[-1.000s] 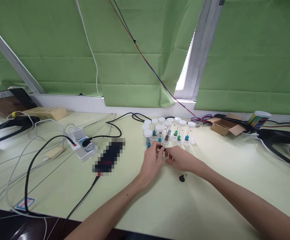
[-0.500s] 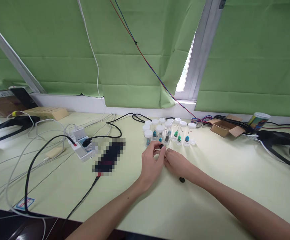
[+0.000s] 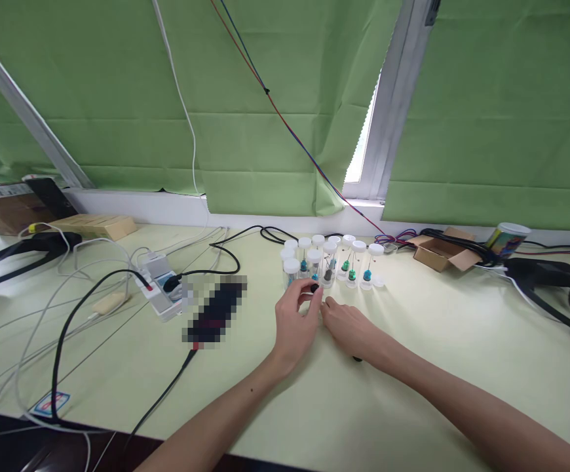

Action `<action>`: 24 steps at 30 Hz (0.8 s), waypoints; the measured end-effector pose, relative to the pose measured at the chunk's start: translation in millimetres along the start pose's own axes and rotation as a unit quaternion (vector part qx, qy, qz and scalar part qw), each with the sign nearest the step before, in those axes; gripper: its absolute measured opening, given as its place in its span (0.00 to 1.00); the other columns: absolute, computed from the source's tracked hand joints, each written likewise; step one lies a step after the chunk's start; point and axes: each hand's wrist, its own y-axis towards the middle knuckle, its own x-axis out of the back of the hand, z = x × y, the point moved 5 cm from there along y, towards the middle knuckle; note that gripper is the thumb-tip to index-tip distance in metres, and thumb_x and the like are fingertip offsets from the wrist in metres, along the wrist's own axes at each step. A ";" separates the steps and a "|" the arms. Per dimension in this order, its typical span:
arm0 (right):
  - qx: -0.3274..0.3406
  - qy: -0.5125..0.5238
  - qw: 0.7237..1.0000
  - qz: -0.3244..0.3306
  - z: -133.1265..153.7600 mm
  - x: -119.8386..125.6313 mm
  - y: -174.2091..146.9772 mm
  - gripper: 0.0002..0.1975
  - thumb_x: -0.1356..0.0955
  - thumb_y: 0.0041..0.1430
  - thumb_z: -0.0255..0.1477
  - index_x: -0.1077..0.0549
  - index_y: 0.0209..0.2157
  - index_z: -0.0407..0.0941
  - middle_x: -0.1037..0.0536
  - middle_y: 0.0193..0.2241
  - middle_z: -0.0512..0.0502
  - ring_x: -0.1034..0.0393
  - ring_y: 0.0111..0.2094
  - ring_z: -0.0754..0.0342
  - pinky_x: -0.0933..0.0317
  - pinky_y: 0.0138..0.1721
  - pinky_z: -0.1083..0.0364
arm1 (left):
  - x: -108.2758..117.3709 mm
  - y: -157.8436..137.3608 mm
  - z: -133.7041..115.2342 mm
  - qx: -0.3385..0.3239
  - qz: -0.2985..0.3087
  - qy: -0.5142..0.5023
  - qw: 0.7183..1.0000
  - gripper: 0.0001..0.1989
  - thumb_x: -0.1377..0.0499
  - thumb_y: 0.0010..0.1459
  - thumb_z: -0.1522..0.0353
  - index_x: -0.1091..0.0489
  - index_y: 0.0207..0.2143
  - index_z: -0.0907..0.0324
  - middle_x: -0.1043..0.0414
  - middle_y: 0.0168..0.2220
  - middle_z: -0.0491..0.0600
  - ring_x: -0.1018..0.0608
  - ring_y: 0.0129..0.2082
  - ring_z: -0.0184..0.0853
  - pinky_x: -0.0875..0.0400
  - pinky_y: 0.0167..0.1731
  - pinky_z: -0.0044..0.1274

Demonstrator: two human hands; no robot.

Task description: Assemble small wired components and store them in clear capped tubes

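My left hand [image 3: 294,323] pinches a small black part [image 3: 314,288] between thumb and fingertips, just in front of a cluster of clear vials with white caps [image 3: 331,261]. The vials hold blue, green and dark pieces on thin pins. My right hand [image 3: 348,326] rests close beside the left, fingers curled toward the same spot; whether it touches the black part I cannot tell. A second small black piece [image 3: 357,358] lies on the table, mostly hidden under my right wrist.
A white power strip [image 3: 160,293] with black cables sits at the left, next to a blurred dark device [image 3: 215,308]. A small cardboard box [image 3: 437,253], a cup [image 3: 508,236] and black cables lie at the right. Green blinds hang behind.
Both hands have drawn slightly nearer and lower, staying together by the vials. My right wrist now covers most of the loose black piece on the table.
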 end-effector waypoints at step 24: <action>-0.017 -0.036 0.999 -0.005 0.6 3.0 -2.4 0.16 0.36 0.49 0.13 0.34 0.41 0.38 0.31 0.39 0.38 0.29 0.34 0.49 0.46 0.24 0.56 | 2.5 2.6 -0.4 -0.004 -0.006 0.041 0.999 0.08 0.45 0.59 0.63 0.30 0.37 0.57 0.26 0.37 0.48 0.26 0.33 0.31 0.29 0.37 0.23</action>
